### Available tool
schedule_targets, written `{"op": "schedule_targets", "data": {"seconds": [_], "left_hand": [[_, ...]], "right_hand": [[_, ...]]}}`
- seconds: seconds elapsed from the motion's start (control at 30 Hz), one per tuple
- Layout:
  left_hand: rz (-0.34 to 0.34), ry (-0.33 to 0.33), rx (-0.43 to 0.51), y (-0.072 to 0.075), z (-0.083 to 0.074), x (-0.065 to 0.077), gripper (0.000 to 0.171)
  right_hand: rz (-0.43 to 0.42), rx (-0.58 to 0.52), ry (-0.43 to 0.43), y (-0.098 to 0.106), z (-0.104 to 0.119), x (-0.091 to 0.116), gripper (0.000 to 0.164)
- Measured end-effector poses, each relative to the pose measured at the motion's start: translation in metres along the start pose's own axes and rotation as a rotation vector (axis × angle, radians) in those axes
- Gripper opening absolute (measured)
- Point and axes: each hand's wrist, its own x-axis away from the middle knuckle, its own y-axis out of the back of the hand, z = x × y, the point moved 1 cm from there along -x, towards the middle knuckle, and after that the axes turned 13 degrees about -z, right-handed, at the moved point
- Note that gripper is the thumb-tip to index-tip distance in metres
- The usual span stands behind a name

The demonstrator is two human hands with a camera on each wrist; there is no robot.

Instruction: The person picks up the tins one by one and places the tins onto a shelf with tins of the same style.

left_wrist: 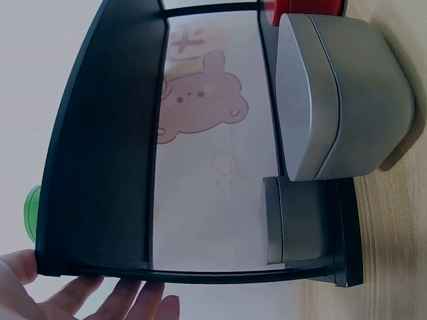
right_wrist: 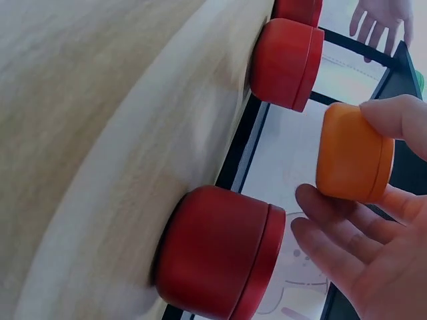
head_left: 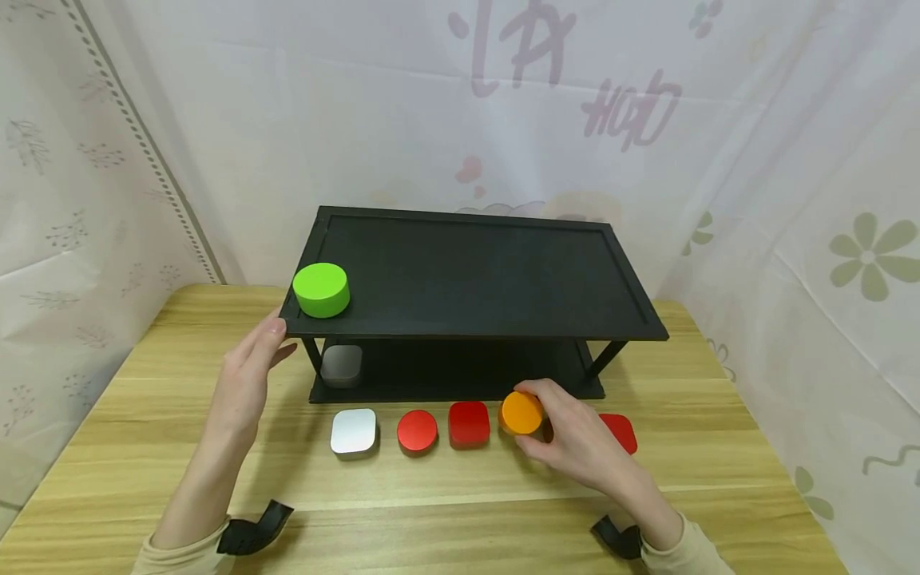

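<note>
My right hand (head_left: 575, 435) pinches an orange tin (head_left: 521, 413) between thumb and fingers, in front of the rack's lower shelf. The right wrist view shows the tin (right_wrist: 350, 153) held above the wooden table. My left hand (head_left: 247, 371) touches the left front corner of a black two-tier rack (head_left: 467, 275), its fingers (left_wrist: 120, 300) fairly straight along the side edge. A round green tin (head_left: 321, 291) stands on the top tier by that corner. On the lower tier at the left sits a silver tin (head_left: 342, 367), shaded by the top board.
Along the rack's front, on the wooden table (head_left: 431, 535), stand a silver tin (head_left: 354, 432), a round red tin (head_left: 417, 432) and a rounded-square red tin (head_left: 469, 425). Another red tin (head_left: 620, 432) is partly behind my right hand. A printed cloth (head_left: 402, 104) hangs behind the rack.
</note>
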Motion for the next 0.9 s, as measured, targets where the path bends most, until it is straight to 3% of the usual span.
{"op": "schedule_targets", "data": {"seconds": [0.63,0.9], "left_hand": [[-0.002,0.005,-0.003,0.001,0.000,-0.001,0.048],[-0.019,0.016,-0.007,0.000,0.000,-0.001,0.048]], "right_hand": [[-0.107,-0.100,0.002,0.011,0.017,-0.012,0.061],[-0.114,-0.172,0.018,0.018,0.029,-0.018,0.062]]}}
